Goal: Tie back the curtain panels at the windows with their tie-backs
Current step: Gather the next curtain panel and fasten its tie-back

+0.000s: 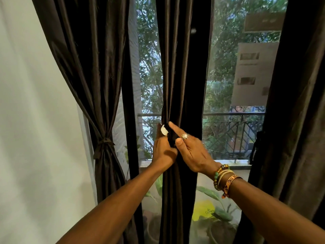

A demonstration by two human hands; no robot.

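As the middle curtain (pixel 177 81) evidently needs bunching before tying, the left hand (pixel 163 150) and right hand (pixel 192 153) curl around its folds in front of the window (pixel 228 71), the right forefinger straight.

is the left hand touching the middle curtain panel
Touching: the head view shows the left hand gripping the gathered middle curtain panel, fingers wrapped round its left edge.
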